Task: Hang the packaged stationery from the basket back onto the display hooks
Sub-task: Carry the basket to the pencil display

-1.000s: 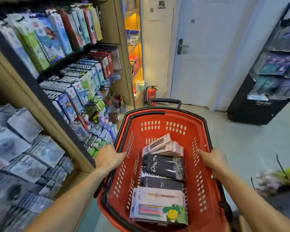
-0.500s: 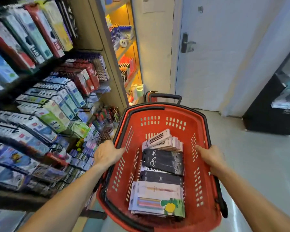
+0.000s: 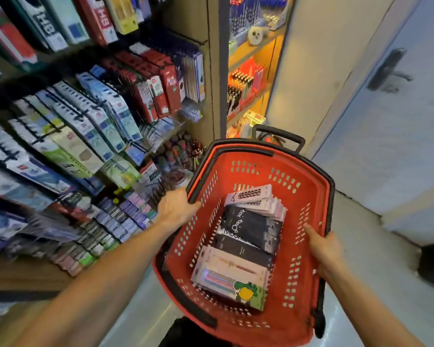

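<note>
My left hand (image 3: 176, 209) and right hand (image 3: 323, 249) grip the red basket (image 3: 303, 321) of packaged stationery (image 3: 246, 244) beside the display hooks (image 3: 68, 126).

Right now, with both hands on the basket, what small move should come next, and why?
Probably set the red basket down: the left hand and right hand both grip its rim, so neither can lift the packs toward the display hooks.

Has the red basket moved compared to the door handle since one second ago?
Yes. The red basket has tilted and swung rightward, and its far rim now sits nearer below the door handle, though the head camera turned too.
</note>
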`<action>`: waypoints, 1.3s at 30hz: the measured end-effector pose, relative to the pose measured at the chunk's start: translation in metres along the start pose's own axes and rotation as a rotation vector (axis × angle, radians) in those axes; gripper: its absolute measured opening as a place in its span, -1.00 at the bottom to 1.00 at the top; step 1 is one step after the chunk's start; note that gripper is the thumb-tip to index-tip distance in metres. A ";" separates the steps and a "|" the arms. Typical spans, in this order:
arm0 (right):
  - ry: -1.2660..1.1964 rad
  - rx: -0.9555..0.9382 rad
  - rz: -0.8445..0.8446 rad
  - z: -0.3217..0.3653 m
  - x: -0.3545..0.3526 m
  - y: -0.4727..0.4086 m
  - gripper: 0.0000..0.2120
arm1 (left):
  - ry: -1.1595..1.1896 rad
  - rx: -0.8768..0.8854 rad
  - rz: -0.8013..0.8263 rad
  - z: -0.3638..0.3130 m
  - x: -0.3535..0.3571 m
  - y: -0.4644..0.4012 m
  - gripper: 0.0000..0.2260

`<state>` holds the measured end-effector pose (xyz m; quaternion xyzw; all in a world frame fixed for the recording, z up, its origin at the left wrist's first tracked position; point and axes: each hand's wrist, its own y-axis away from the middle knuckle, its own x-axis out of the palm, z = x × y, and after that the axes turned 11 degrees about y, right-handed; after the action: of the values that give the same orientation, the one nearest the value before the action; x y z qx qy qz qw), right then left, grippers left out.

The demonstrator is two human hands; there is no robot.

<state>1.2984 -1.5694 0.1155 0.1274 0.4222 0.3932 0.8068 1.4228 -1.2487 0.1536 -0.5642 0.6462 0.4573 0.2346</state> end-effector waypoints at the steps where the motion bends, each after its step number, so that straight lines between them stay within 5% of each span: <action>1: 0.005 0.017 0.002 0.000 0.010 -0.018 -0.61 | -0.002 0.000 0.001 0.000 0.004 -0.018 -0.57; 5: -0.015 0.137 0.041 -0.018 0.064 -0.094 -0.46 | 0.011 -0.010 0.037 0.002 0.027 -0.089 -0.53; 9: -0.076 0.255 0.106 0.028 0.112 -0.099 -0.63 | 0.066 -0.094 0.048 0.023 0.073 -0.162 -0.36; 12: -0.038 0.346 0.229 -0.001 0.161 -0.145 -0.73 | 0.061 -0.141 0.055 0.046 0.119 -0.205 -0.33; 17: 0.123 0.518 0.368 -0.150 0.265 -0.281 -0.12 | 0.065 -0.209 0.101 0.103 0.213 -0.266 -0.56; 23: 0.068 0.649 0.433 -0.156 0.348 -0.309 -0.59 | 0.068 -0.251 0.140 0.180 0.317 -0.325 -0.65; 39: 0.175 0.789 0.510 -0.186 0.440 -0.303 -0.55 | 0.010 -0.300 0.102 0.278 0.397 -0.354 -0.51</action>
<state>1.4594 -1.4657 -0.4168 0.4898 0.5607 0.3978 0.5361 1.5970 -1.1960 -0.4184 -0.5617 0.5995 0.5572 0.1209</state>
